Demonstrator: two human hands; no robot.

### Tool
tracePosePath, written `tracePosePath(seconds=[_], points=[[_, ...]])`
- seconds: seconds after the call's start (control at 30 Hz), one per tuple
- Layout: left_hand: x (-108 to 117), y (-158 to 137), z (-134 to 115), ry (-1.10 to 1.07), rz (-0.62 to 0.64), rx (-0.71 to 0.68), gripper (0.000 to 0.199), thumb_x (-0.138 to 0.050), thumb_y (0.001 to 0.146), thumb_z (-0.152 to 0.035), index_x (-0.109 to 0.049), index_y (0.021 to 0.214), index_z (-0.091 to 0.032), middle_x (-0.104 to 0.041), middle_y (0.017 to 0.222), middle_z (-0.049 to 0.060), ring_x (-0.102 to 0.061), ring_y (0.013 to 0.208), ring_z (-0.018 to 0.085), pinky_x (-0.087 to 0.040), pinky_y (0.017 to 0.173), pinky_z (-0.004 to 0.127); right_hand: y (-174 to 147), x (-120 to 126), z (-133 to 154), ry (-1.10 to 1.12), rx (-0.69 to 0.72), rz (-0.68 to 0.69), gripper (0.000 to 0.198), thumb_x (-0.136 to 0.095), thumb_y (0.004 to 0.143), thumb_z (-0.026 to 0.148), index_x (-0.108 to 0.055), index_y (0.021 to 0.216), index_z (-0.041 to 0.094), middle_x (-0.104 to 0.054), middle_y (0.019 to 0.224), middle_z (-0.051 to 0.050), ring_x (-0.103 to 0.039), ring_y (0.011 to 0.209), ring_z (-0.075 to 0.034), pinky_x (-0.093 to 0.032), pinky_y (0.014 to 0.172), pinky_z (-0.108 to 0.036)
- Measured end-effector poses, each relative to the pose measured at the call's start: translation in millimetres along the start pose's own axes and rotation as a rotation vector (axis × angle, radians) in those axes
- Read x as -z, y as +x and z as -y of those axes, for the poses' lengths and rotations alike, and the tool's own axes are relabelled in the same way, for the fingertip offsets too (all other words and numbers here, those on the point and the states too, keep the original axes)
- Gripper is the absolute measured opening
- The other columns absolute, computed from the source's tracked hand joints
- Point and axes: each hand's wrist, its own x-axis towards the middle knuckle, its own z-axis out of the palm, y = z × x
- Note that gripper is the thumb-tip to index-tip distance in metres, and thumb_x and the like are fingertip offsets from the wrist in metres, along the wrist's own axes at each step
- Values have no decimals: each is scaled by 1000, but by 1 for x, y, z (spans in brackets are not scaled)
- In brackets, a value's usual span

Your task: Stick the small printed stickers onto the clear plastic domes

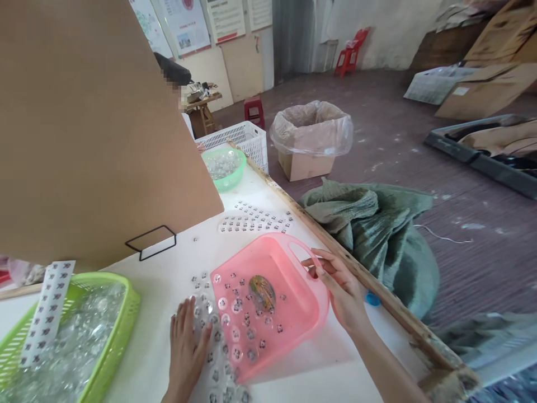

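Note:
A pink plastic scoop tray [281, 263] lies tilted on the white table, its open edge toward the left. My right hand [342, 285] grips the loop handle on its far right side. Inside the tray are several small clear discs with dark printed marks, and an oval picture shows on its floor. More of these small clear pieces [216, 336] lie in a strip along the open edge. My left hand [187, 341] rests on the table against the left side of that strip, fingers stretched out and holding nothing.
A green basket [132, 302] of clear pieces stands at left, with a printed sticker strip [48, 313] over it. Sticker sheets [254, 221] and a mint bowl [237, 176] lie farther back. A large cardboard panel [96, 134] blocks the upper left. A wooden rim [306, 215] edges the table.

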Motion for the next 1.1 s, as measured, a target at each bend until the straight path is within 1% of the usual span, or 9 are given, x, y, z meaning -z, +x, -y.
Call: tracePosePath(seconds=[0.23,0.4,0.53,0.73,0.8,0.9,1.0,1.07,1.1], points=[[-11,-2,-53,-237,36,23,54,-44,100,-40,-38,151,-26,-39,158,9,-28,149,29,-24,121,58,-1,-5,4,4,9,6,38,-67,87,47,-62,117,24,-71,99,-7,-61,80,-19,-49,75,-34],[-16,5,-88,-351,87,-62,52,-44,100,-38,-38,151,-29,-44,155,8,-33,147,28,-11,123,60,-1,-7,8,-7,13,8,40,-67,85,50,-61,116,24,-71,98,-8,-62,82,-20,-50,75,-34],[-20,13,-114,-487,176,-52,55,-44,101,-41,-34,153,-27,-34,160,9,-26,150,28,-28,120,55,-2,-8,8,-1,9,0,40,-68,85,50,-62,115,24,-70,97,-8,-62,82,-20,-51,74,-34],[-20,27,-138,-558,334,-270,62,-47,99,-44,-30,155,-25,-33,161,10,-21,151,29,-19,123,56,-3,-8,5,-19,-80,-39,45,-71,80,54,-64,113,24,-68,93,-5,-62,82,-19,-51,72,-30],[-15,36,-132,-522,331,-335,61,-48,98,-44,-32,155,-26,-35,159,9,-22,151,29,-15,123,56,-3,-7,5,-53,-138,-4,43,-70,80,57,-67,105,22,-67,89,-5,-61,80,-20,-50,69,-29],[-2,60,-102,-430,176,-339,55,-45,99,-44,-39,151,-25,-42,156,8,-27,149,28,-18,123,54,-4,-6,7,-67,-193,64,40,-69,80,59,-68,89,20,-63,79,-3,-57,69,-18,-46,61,-27],[12,93,-50,-312,-39,-253,48,-40,100,-41,-46,145,-24,-48,151,8,-38,144,25,-22,123,50,-4,-6,7,-16,-201,36,38,-71,79,57,-63,77,20,-55,68,0,-48,59,-14,-40,53,-24],[19,115,-13,-205,-125,-181,47,-40,99,-42,-49,141,-22,-49,149,10,-38,143,25,-23,122,49,-5,-5,6,49,-206,-5,36,-72,79,55,-62,76,20,-53,69,1,-46,59,-13,-40,52,-23],[22,125,4,-132,-151,-143,47,-40,99,-42,-50,140,-22,-48,150,11,-36,145,26,-18,123,52,-5,-4,5,80,-206,-29,35,-72,79,54,-62,76,20,-53,70,0,-47,60,-13,-41,53,-23]])
